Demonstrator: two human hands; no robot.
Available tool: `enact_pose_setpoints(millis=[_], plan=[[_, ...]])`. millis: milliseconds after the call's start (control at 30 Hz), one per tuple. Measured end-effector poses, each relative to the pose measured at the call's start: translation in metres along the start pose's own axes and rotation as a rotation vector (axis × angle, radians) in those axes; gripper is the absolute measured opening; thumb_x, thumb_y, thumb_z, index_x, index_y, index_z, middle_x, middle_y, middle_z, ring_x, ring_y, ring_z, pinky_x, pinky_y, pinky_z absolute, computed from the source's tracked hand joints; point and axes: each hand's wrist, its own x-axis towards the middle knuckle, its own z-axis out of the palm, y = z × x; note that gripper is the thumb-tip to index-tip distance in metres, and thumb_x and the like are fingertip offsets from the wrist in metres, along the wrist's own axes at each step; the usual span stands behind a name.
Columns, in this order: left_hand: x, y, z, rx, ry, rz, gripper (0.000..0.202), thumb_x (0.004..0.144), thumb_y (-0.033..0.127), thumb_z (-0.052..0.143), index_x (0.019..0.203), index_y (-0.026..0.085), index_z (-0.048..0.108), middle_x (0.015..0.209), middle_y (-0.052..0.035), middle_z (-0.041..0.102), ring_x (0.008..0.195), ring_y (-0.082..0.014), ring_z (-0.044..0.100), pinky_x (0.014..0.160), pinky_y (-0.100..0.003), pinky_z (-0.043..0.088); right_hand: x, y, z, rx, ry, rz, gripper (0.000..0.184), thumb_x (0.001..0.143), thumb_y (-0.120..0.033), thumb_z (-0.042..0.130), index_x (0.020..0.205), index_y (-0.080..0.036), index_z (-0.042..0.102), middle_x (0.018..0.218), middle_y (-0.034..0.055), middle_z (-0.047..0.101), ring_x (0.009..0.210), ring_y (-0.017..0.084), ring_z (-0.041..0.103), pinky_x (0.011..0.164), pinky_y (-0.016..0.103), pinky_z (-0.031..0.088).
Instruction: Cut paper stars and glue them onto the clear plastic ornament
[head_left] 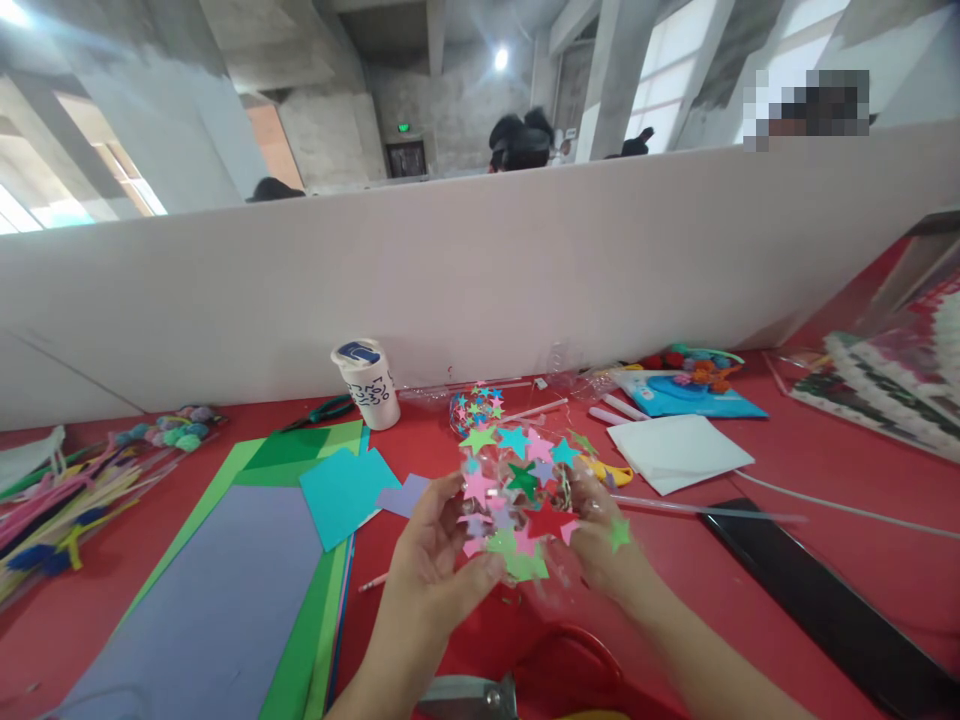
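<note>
Colourful paper stars (523, 480) in pink, green, blue and red cover a clear, rounded object in front of me; its exact shape is blurred. My left hand (439, 570) curls round its left and lower side, thumb toward the front. From the right, my right hand (607, 530) grips the same piece, some fingers hidden behind it. One green star (619, 534) lies against the back of that hand. Just beyond stands a smaller star-covered clear ball (478, 405). Below my hands lie scissors with a grey blade (469, 692) and red handles (592, 645).
Stacked coloured paper (217, 590) and a turquoise sheet (351, 495) lie left. A paper cup (367, 385) stands near the white partition (450, 270). White paper (675, 452), a blue packet (697, 398) and a black strip (817, 600) are right. Pipe cleaners (52, 525) lie far left.
</note>
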Motion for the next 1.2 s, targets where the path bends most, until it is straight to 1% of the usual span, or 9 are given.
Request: enact_pose_setpoints(millis=[100,267,400,567,667,767,933,1067,1200], plan=[[0.0,-0.005,-0.002,-0.013,0.066,-0.035,0.051,0.054,0.02,0.078,0.103,0.022,0.065,0.104,-0.0047,0.065,0.094,-0.0202,0.061,0.079,-0.028,0.049,0.0,-0.012,0.004,0.069,0.01,-0.001,0.026,0.062,-0.022,0.074,0.08,-0.027,0.055,0.066,-0.005,0.054,0.058,0.015,0.057,0.058,0.028,0.055],[0.0,-0.012,0.003,-0.019,0.118,-0.047,0.043,0.061,0.026,0.074,0.103,0.019,0.063,0.096,-0.0057,0.068,0.082,-0.0173,0.062,0.066,-0.025,0.049,-0.004,-0.007,0.012,0.119,0.035,0.048,0.027,0.059,-0.016,0.07,0.077,-0.027,0.054,0.068,-0.0051,0.055,0.057,0.013,0.055,0.054,0.023,0.053],[-0.002,-0.014,0.01,0.024,0.196,-0.021,0.037,0.064,0.025,0.071,0.099,0.019,0.062,0.095,-0.0044,0.069,0.087,-0.0175,0.063,0.076,-0.027,0.049,-0.005,-0.002,0.016,0.157,0.055,0.062,0.029,0.058,-0.016,0.07,0.08,-0.027,0.055,0.067,-0.0058,0.054,0.057,0.013,0.054,0.055,0.024,0.051],[-0.004,-0.007,0.005,0.035,0.054,0.019,0.031,0.066,0.022,0.068,0.097,0.02,0.066,0.09,-0.0031,0.067,0.083,-0.0171,0.063,0.075,-0.027,0.049,-0.003,-0.007,0.017,0.212,0.083,0.085,0.03,0.052,-0.015,0.07,0.074,-0.028,0.055,0.062,-0.0045,0.054,0.054,0.015,0.052,0.048,0.024,0.045],[0.0,-0.002,-0.006,-0.043,-0.03,0.045,0.029,0.067,0.028,0.069,0.096,0.021,0.07,0.102,-0.0053,0.067,0.09,-0.0193,0.061,0.076,-0.027,0.049,-0.002,-0.008,0.017,0.265,0.115,0.128,0.028,0.053,-0.021,0.072,0.073,-0.027,0.053,0.061,-0.006,0.053,0.048,0.011,0.047,0.043,0.022,0.041],[0.01,-0.001,-0.015,-0.059,-0.011,0.029,0.024,0.075,0.033,0.062,0.093,0.02,0.071,0.105,-0.0078,0.068,0.094,-0.0212,0.061,0.076,-0.03,0.05,-0.003,-0.01,0.019,0.347,0.093,0.19,0.031,0.055,-0.03,0.075,0.069,-0.026,0.047,0.055,-0.0084,0.05,0.045,0.011,0.05,0.045,0.023,0.044],[0.024,-0.014,-0.02,0.252,-0.05,0.06,0.023,0.072,0.021,0.066,0.094,0.022,0.07,0.101,-0.0045,0.067,0.091,-0.0183,0.061,0.081,-0.03,0.048,-0.005,-0.019,0.023,0.447,-0.036,0.276,0.032,0.057,-0.031,0.08,0.072,-0.023,0.053,0.059,-0.0057,0.059,0.052,0.014,0.06,0.052,0.026,0.05],[0.019,-0.022,-0.019,0.447,-0.132,0.182,0.022,0.077,0.028,0.065,0.098,0.022,0.069,0.109,-0.0079,0.065,0.105,-0.0232,0.058,0.093,-0.036,0.044,-0.005,-0.02,0.023,0.489,-0.118,0.301,0.026,0.063,-0.031,0.079,0.08,-0.023,0.061,0.063,-0.0048,0.06,0.057,0.012,0.06,0.057,0.024,0.051],[0.015,-0.022,-0.017,0.584,-0.142,0.284,0.021,0.08,0.031,0.062,0.099,0.024,0.069,0.108,-0.0078,0.065,0.106,-0.0239,0.056,0.096,-0.038,0.041,-0.006,-0.018,0.024,0.482,-0.117,0.303,0.022,0.06,-0.029,0.08,0.072,-0.022,0.063,0.065,-0.0051,0.06,0.061,0.01,0.059,0.061,0.02,0.05]])
